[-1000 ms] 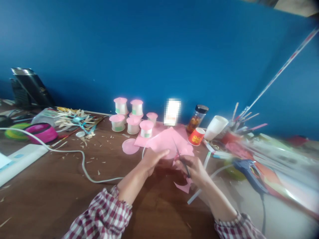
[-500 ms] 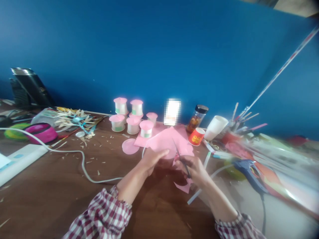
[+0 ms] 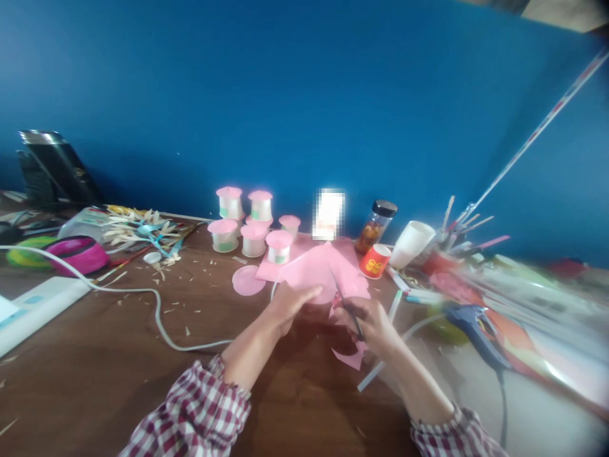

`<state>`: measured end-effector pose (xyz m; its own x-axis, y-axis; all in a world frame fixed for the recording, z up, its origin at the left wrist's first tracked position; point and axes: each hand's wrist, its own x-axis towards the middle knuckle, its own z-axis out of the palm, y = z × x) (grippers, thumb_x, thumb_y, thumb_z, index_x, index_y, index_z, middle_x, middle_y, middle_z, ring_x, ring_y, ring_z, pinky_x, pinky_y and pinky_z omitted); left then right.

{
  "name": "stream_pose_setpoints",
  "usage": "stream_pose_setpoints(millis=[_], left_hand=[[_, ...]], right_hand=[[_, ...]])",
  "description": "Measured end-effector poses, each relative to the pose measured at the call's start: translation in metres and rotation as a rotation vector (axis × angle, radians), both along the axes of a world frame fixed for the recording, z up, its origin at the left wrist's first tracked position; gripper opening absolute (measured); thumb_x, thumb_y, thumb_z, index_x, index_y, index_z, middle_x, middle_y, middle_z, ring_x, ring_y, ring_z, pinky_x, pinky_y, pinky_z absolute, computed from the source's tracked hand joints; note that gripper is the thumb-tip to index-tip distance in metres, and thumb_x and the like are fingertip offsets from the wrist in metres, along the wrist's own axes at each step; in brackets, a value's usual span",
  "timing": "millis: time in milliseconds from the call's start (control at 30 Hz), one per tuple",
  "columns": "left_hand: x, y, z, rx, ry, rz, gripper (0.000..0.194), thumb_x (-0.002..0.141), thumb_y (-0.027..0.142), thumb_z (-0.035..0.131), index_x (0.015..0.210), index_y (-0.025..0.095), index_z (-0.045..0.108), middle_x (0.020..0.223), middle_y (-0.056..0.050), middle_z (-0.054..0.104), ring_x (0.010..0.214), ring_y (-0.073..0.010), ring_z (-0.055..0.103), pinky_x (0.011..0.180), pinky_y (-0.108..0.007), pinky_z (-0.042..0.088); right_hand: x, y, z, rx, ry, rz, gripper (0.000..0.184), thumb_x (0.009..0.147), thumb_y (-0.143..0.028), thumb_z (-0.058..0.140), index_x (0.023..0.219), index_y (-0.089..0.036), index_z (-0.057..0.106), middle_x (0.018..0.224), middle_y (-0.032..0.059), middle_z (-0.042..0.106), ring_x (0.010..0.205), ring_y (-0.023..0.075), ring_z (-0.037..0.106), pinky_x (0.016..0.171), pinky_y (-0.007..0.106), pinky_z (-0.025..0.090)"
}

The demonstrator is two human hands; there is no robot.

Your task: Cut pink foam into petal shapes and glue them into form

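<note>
My left hand (image 3: 290,306) is closed on a sheet of pink paper (image 3: 304,270), the thumb lying along its near edge. Scissors (image 3: 352,312) with dark handles are in my right hand (image 3: 371,320), their blades pointing up and away along the right side of the pink paper. Below the right hand lie pink paper offcuts (image 3: 351,357) on the table. A cut pink paper disc (image 3: 248,280) rests left of the sheet. Further back stand several white paper cups (image 3: 255,240) topped with shallow pink paper cones, some stacked.
A red paper cup (image 3: 375,261), a white cup (image 3: 412,244) and a dark-lidded jar (image 3: 377,226) stand behind my right hand. A blue glue gun (image 3: 478,330) lies at right. A white cable (image 3: 159,317) crosses the left, near a pink tape roll (image 3: 80,255) and a white power strip (image 3: 42,311).
Both hands stay almost in place. The scissor blades look a little closer together than before; otherwise the scene is the same.
</note>
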<state>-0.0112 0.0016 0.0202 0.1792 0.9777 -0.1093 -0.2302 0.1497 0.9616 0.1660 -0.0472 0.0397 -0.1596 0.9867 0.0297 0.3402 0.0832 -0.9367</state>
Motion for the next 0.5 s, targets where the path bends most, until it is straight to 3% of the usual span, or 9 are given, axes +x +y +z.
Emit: stream_pose_setpoints(millis=[200,367,500], left_hand=[[-0.001,0.001,0.0009,0.0,0.014,0.0,0.042,0.065,0.028,0.076,0.103,0.012,0.066,0.087,-0.009,0.07,0.073,-0.0196,0.065,0.061,-0.028,0.05],[-0.0019,0.0008,0.0026,-0.021,0.0,0.01,0.038,0.062,0.029,0.078,0.095,0.011,0.068,0.083,-0.009,0.071,0.069,-0.019,0.065,0.058,-0.026,0.049],[-0.0014,0.0014,-0.0004,-0.093,-0.015,-0.012,0.039,0.062,0.033,0.078,0.092,0.009,0.068,0.085,-0.013,0.071,0.073,-0.0236,0.067,0.061,-0.031,0.051]], right_hand=[[0.0,-0.0007,0.0007,0.004,-0.009,0.006,0.032,0.074,-0.045,0.069,0.071,-0.013,0.063,0.045,-0.0066,0.043,0.036,0.0084,0.043,0.035,0.02,0.035],[0.0006,-0.0006,0.0012,-0.009,-0.002,0.005,0.034,0.073,-0.047,0.07,0.072,-0.014,0.065,0.045,-0.0068,0.043,0.036,0.0089,0.043,0.034,0.02,0.036],[0.0009,0.0002,-0.004,-0.015,-0.003,-0.002,0.035,0.075,-0.049,0.068,0.072,-0.015,0.063,0.044,-0.0069,0.042,0.036,0.0091,0.043,0.034,0.02,0.035]])
